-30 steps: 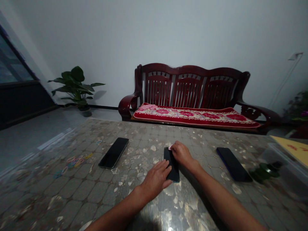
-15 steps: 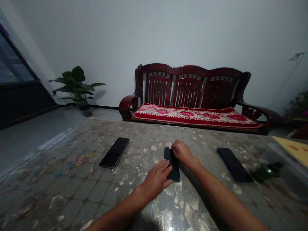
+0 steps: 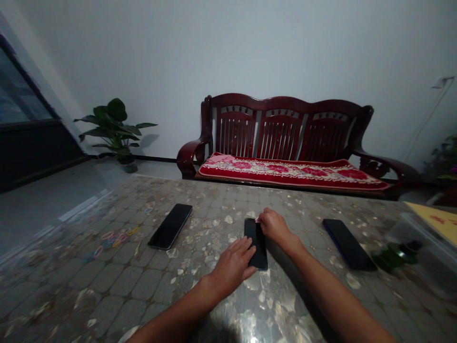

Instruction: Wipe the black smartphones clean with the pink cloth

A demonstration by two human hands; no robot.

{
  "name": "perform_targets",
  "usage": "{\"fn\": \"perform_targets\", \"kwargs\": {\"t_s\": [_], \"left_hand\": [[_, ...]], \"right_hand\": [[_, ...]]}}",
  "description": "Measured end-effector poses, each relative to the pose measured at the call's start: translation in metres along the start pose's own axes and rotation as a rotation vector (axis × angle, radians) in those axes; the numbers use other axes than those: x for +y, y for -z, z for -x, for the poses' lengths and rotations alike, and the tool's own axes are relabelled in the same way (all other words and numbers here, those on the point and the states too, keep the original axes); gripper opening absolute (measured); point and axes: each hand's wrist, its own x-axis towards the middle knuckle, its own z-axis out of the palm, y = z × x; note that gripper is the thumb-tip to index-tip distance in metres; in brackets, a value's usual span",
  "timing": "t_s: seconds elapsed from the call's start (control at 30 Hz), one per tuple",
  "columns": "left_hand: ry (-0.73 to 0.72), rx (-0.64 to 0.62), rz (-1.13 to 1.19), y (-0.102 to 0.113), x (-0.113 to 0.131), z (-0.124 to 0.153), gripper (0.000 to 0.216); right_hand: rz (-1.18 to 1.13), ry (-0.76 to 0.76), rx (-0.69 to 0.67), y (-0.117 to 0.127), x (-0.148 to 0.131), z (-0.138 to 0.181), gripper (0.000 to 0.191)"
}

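Observation:
A black smartphone [image 3: 260, 255] lies flat on the patterned table, its screen facing up. My left hand [image 3: 233, 259] holds it at the lower left, fingers stretched over the screen's left side and thumb by the bottom edge. At the phone's top right corner, my right hand [image 3: 273, 224] is closed in a pinch on a small pale pink piece [image 3: 257, 220], mostly hidden by the fingers; whether it is cloth or paper I cannot tell. Another black smartphone [image 3: 170, 226] lies to the left, and a third smartphone [image 3: 348, 244] with a bluish edge to the right.
Several coloured rubber bands [image 3: 116, 238] lie at the table's left. On the right are a green bottle [image 3: 396, 257], a clear plastic box [image 3: 432, 257] and a yellow sheet [image 3: 437, 221]. Beyond the table [image 3: 200, 309] stand a wooden bench [image 3: 282, 128] and a potted plant [image 3: 116, 126].
My right hand has shifted slightly to the right along the phone's top edge, still pinching the pink piece. My left hand and the phone stay in place.

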Motion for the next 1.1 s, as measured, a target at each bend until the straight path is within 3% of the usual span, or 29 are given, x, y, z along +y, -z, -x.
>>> {"fn": "perform_targets", "kwargs": {"t_s": [0.2,0.37,0.73,0.93,1.1], "left_hand": [[0.014,-0.023,-0.006,0.004,0.002,-0.001,0.053],[0.019,-0.035,0.008,0.008,0.004,-0.003,0.054],[0.010,-0.024,0.024,0.002,0.001,-0.002,0.051],[0.014,-0.008,0.033,0.003,0.002,-0.001,0.049],[0.012,0.017,0.028,0.004,0.002,-0.001,0.048]], "right_hand": [[-0.099,0.130,0.012,-0.006,-0.023,-0.004,0.032],[-0.102,0.121,0.028,-0.008,-0.033,-0.013,0.032],[-0.029,-0.003,0.031,-0.002,-0.005,-0.003,0.034],[-0.107,0.072,0.003,-0.004,0.003,0.018,0.034],[-0.146,0.078,0.007,-0.005,0.008,0.016,0.033]]}}
